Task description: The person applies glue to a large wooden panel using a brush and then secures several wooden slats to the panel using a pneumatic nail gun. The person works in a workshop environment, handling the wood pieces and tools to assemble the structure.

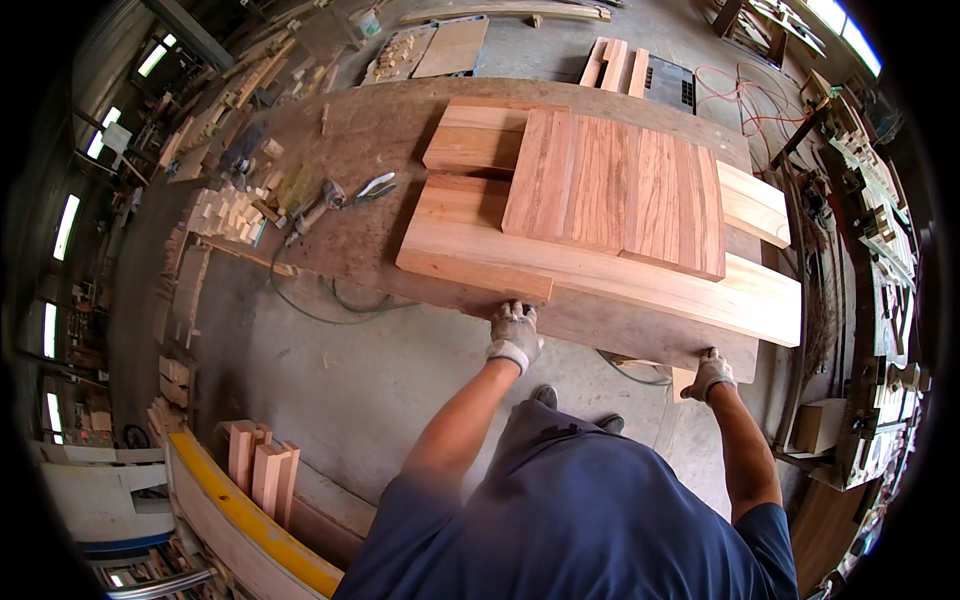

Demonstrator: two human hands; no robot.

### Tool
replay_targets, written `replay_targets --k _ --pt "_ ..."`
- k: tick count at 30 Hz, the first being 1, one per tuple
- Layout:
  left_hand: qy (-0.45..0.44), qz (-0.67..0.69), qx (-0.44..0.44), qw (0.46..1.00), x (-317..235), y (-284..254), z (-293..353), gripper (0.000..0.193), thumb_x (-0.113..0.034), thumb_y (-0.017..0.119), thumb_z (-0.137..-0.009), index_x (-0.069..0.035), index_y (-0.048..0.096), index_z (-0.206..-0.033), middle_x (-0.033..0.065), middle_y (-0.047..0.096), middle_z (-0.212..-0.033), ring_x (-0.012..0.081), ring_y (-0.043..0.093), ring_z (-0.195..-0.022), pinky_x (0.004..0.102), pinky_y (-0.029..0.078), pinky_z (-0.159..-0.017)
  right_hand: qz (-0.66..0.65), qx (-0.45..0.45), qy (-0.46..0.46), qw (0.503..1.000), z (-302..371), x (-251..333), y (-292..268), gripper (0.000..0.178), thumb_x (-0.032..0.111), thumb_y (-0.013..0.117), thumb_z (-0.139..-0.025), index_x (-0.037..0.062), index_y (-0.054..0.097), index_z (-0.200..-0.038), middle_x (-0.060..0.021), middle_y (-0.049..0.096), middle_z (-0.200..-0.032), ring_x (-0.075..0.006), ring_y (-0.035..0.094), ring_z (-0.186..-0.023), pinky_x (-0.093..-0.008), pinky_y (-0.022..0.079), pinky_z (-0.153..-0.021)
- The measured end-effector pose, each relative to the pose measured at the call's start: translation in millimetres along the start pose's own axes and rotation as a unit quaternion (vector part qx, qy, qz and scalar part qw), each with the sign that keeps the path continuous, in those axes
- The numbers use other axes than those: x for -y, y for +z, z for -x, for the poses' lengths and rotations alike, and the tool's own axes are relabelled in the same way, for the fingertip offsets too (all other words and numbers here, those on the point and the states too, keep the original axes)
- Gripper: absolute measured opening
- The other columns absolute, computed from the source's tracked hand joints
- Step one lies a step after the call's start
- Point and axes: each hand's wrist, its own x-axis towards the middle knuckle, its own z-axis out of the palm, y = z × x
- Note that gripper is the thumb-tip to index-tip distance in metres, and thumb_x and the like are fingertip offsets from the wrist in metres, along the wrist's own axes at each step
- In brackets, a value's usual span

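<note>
My left hand [515,335], in a worn pale glove, has its fingers spread at the near edge of a brown worktable [350,255]. Its fingertips are beside the right end of a narrow wood strip [480,281]. Farther right, my gloved right hand [712,374] rests its fingers on the same table edge, with nothing visible in it. Just beyond both hands lies a long pale plank [620,262]. A wide panel of reddish, streaked boards [620,190] lies across it and across a shorter plank [475,137] farther back.
On the table's left are a power tool [318,212] with a hose, a knife-shaped hand tool [376,187] and small wood blocks [225,215]. Upright wood pieces [265,468] stand behind a yellow-edged machine [240,510] at lower left. Red cord [745,98] lies at far right.
</note>
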Motion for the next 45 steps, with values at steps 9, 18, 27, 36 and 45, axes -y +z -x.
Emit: replay_targets --k 9,18,27,36,45 --pt "0.001 0.011 -0.015 1.0 4 7 -1 0.078 -0.048 0.076 -0.09 -0.012 0.054 -0.155 0.0166 0.045 -0.163 0.0374 0.039 -0.151 0.0528 0.034 -0.123 -0.009 -0.008 0.001 1.0 -1 3 3 0.127 0.056 0.098 -0.064 -0.0061 0.042 -0.158 -0.0277 0.036 -0.166 -0.0394 0.046 -0.149 -0.0411 0.043 -0.122" --pt "0.014 -0.014 -0.014 1.0 -1 22 -6 0.088 -0.045 0.079 -0.089 -0.009 0.044 -0.161 0.0199 0.044 -0.163 0.0418 0.039 -0.15 0.0552 0.033 -0.124 -0.131 -0.109 -0.043 0.985 11 -7 23 0.104 0.045 0.096 -0.065 0.0011 0.054 -0.149 -0.0219 0.05 -0.152 -0.0397 0.047 -0.144 -0.0437 0.044 -0.12" --pt "0.046 -0.036 -0.023 0.998 -25 17 26 0.105 -0.037 0.088 -0.081 0.0 0.034 -0.163 0.0259 0.032 -0.168 0.0482 0.027 -0.155 0.0556 0.027 -0.129 -0.16 -0.164 0.018 0.973 9 -1 47 0.107 0.043 0.093 -0.068 -0.0048 0.048 -0.153 -0.0266 0.032 -0.168 -0.0414 0.034 -0.155 -0.0458 0.04 -0.123" --pt "-0.03 0.048 0.016 0.998 -38 186 67 0.077 -0.039 0.082 -0.087 -0.004 0.055 -0.149 0.0278 0.051 -0.153 0.0451 0.05 -0.141 0.0483 0.042 -0.12 -0.315 -0.305 -0.092 0.894 84 -32 166 0.072 0.041 0.078 -0.085 -0.0002 0.061 -0.142 -0.0204 0.058 -0.147 -0.0381 0.05 -0.141 -0.0466 0.044 -0.115" --pt "0.316 -0.242 0.136 0.907 -77 307 125 0.027 -0.023 0.052 -0.102 -0.022 0.075 -0.115 0.0028 0.077 -0.112 0.0276 0.074 -0.104 0.0452 0.06 -0.087 -0.477 0.153 0.28 0.819 250 -191 551 0.06 0.06 0.068 -0.09 0.0036 0.08 -0.108 -0.0271 0.075 -0.115 -0.0423 0.073 -0.109 -0.0472 0.058 -0.092"
